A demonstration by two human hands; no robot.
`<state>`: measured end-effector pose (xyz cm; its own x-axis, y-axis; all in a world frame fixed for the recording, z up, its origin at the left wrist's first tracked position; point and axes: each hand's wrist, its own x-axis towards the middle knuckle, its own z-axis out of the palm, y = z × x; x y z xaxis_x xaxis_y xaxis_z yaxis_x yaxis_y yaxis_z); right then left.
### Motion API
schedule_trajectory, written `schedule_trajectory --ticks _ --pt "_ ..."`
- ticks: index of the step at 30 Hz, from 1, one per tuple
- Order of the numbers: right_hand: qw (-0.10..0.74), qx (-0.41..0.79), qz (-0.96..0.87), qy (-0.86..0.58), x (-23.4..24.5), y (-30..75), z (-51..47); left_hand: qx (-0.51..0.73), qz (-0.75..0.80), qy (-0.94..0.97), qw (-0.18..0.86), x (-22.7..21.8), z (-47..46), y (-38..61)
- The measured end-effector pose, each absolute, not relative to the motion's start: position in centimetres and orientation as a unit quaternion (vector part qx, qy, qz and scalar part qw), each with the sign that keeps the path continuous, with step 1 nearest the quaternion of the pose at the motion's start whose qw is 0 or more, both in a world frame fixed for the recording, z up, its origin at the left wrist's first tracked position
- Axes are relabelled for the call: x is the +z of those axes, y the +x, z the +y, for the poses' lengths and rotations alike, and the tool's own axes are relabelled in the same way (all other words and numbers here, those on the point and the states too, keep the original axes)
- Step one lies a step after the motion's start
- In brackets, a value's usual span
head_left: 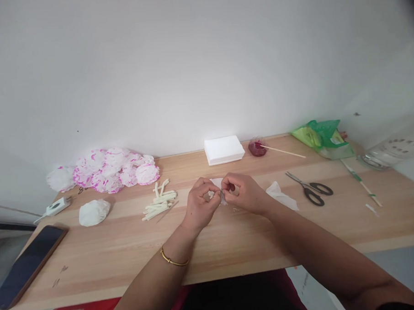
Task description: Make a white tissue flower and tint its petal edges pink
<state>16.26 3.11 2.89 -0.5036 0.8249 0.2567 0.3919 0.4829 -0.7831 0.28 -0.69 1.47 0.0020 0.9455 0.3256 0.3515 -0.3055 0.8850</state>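
Note:
My left hand [202,202] and my right hand [245,193] meet at the middle of the table, fingertips nearly touching, both closed in a pinch. Whatever thin thing they pinch is too small to make out. A piece of white tissue paper [224,200] shows between and behind the fingertips, partly covered by them. Under my right wrist lies another loose white tissue [280,196]. To the left of my left hand is a small heap of pale, narrow folded strips [160,203].
Pink-edged tissue flowers [113,170] and a white tissue bundle [94,212] lie left, near a phone [29,263]. At the back stand a tissue stack [223,150] and a dish of dark red liquid [257,147] with a stick. Scissors [311,189], a green bag [324,138] lie right.

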Motion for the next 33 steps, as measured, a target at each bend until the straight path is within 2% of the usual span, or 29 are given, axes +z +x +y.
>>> schedule_trajectory --ticks 10,17,24,29,33 --pt "0.294 0.474 -0.734 -0.387 3.2 16.6 3.4 0.509 0.492 0.607 0.361 1.0 -0.5 0.1" --pt "0.314 0.519 -0.697 -0.382 2.8 16.9 3.8 0.523 0.509 0.559 0.394 0.9 -0.3 -0.1" --pt "0.351 0.496 -0.69 -0.393 2.7 17.0 3.9 0.531 0.53 0.417 0.513 1.0 -0.4 0.0" --pt "0.339 0.449 -0.733 -0.382 3.1 16.6 3.3 0.494 0.521 0.486 0.499 0.9 -0.4 0.1" --pt "0.344 0.431 -0.74 -0.386 3.2 16.6 3.3 0.507 0.523 0.436 0.529 0.4 -0.3 0.2"
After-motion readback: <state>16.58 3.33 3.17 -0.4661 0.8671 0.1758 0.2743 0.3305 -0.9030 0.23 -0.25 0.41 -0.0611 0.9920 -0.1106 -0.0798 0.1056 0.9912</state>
